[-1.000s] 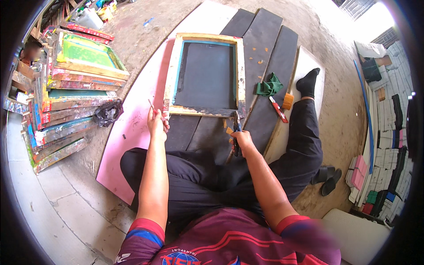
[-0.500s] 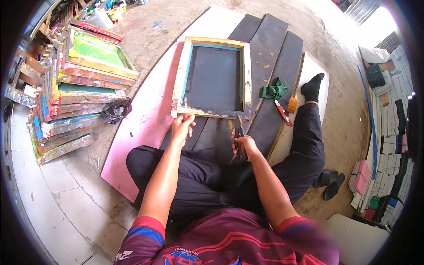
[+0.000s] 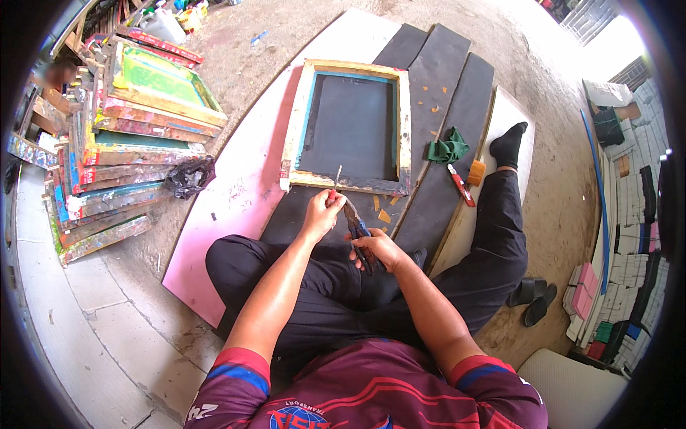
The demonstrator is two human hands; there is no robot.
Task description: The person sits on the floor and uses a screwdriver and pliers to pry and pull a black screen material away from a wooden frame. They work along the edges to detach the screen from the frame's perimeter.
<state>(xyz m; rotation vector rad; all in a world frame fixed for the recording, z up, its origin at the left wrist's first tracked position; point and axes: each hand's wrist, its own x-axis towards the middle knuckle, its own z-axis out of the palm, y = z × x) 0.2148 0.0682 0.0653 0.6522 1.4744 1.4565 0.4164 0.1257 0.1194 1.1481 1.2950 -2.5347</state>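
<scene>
My left hand (image 3: 325,214) is closed on a thin tool (image 3: 338,179) with a narrow metal shaft and a bit of red at the fingers. Its tip points away over the near edge of a wooden screen-printing frame (image 3: 286,154), whose dark mesh is edged in blue. In my right hand (image 3: 379,249) I grip pliers (image 3: 354,222) with dark jaws and blue-and-black handles. The jaws point up and left, close by the left hand. Whether they touch the thin tool I cannot tell. The frame lies flat on dark boards (image 3: 421,93), with small tan scraps around it.
A green cloth (image 3: 448,146), a red-and-white cutter (image 3: 460,184) and a tape roll (image 3: 476,172) lie right of the frame. Several paint-stained frames (image 3: 136,171) are stacked at left beside a black plastic bag (image 3: 190,177). Black sandals (image 3: 539,304) rest at right.
My left hand has moved right and slightly nearer with the thin tool. My right hand has moved left and nearer with the pliers, so the hands are now close together.
</scene>
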